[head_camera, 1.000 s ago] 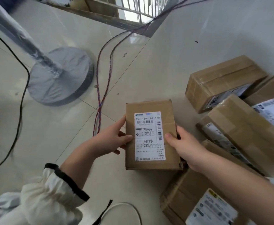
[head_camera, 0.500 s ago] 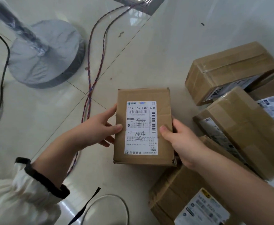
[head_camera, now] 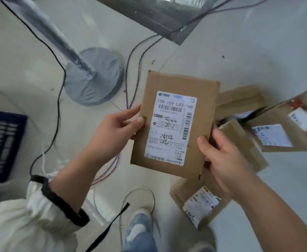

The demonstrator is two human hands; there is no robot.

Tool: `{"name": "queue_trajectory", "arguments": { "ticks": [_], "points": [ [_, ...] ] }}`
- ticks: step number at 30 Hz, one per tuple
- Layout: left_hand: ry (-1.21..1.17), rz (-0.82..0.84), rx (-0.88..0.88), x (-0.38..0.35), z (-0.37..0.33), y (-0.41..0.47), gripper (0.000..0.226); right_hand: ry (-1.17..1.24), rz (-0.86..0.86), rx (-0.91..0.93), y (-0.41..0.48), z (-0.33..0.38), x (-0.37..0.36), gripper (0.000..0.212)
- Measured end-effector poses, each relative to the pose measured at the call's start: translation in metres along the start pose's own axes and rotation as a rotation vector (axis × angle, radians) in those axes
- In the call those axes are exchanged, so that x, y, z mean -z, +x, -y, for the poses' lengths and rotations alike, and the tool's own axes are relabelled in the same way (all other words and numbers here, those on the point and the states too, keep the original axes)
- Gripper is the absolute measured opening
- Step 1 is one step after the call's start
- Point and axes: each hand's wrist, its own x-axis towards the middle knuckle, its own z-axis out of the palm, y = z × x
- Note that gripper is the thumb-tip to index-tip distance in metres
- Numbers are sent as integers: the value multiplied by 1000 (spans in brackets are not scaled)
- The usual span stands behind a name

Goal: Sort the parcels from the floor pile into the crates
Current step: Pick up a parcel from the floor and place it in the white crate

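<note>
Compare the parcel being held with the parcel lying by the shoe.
Held parcel is raised, gripped by left hand and right hand; floor parcel lies in the pile. Held parcel's label reads upright in view; floor parcel's is turned diagonal. Both: brown cardboard, white labels.

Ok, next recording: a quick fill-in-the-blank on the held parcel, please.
The left hand and the right hand grip the flat brown cardboard parcel, each with its ____ on the labelled face.
The code atop its white shipping label ends in ____.
The dark blue slatted plastic crate shows at the frame's ____ edge.
The other brown cardboard parcels lie on the pale tiled floor, ____ of the held one.
Missing: thumb; 160; left; right.
</note>
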Motion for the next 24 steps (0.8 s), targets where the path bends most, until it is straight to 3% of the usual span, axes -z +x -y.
{"name": "queue_trajectory", "arguments": {
  "ticks": [7,13,18,24],
  "points": [
    [-121,74,-74,5,-228,-115,33,-71,-67,26,-182,232,-2,47],
    [-62,166,-114,13,-415,-217,35,-104,-187,66,-358,404,-30,55],
    [-5,293,-223,29,-502,-277,41,-97,-277,128,-455,460,-62,59],
    [106,467,-348,39,-543,-326,40,-98,-438,170,-530,460,-98,64]
  ]
}}
